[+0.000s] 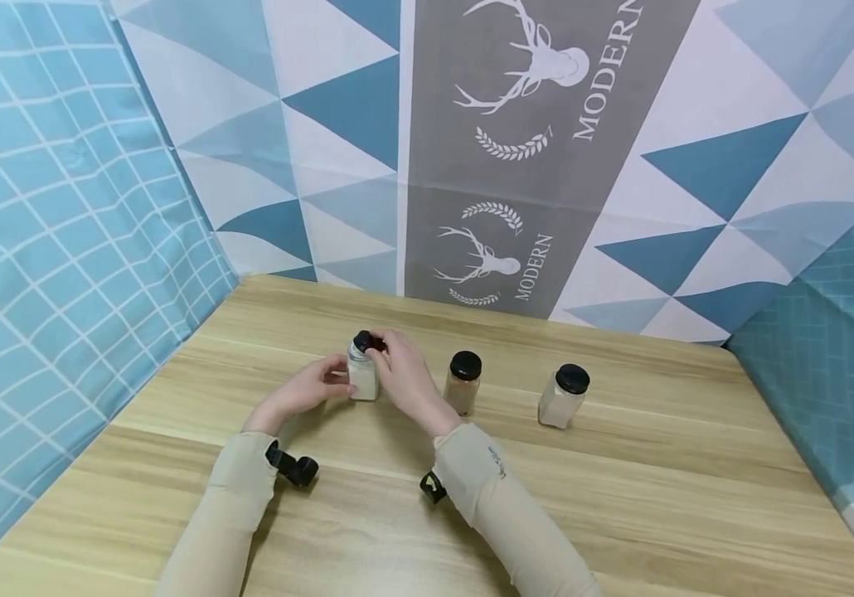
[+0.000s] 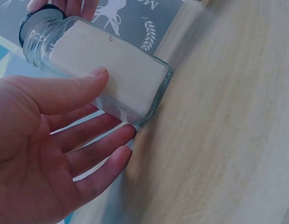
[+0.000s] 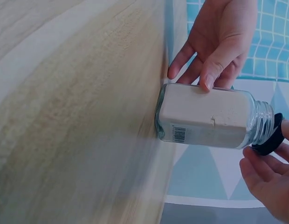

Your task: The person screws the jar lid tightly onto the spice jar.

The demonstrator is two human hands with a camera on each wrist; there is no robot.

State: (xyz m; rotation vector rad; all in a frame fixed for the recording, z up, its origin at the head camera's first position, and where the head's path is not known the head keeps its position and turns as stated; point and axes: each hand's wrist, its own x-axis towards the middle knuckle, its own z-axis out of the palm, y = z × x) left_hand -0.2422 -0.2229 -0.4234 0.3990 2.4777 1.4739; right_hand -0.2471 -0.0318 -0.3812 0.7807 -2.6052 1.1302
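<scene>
A square glass jar of pale powder [image 1: 363, 381] stands upright on the wooden table, with a threaded neck and a barcode label that shows in the right wrist view. My left hand [image 1: 302, 390] holds its body, the thumb [image 2: 84, 91] on one face and the fingers around the far side. At the jar's mouth my right hand [image 1: 408, 377] pinches a black lid [image 3: 271, 140] between thumb and fingers. The lid sits tilted at the rim, with part of the neck thread bare. Whether it still touches the rim all round is hard to tell.
To the right of the hands stand two more black-lidded jars, one with brownish contents [image 1: 463, 385] and one with pale contents [image 1: 561, 398]. A patterned cloth [image 1: 345, 166] hangs behind the wooden table [image 1: 658, 497], and a blue checked cloth [image 1: 61, 207] hangs at the left.
</scene>
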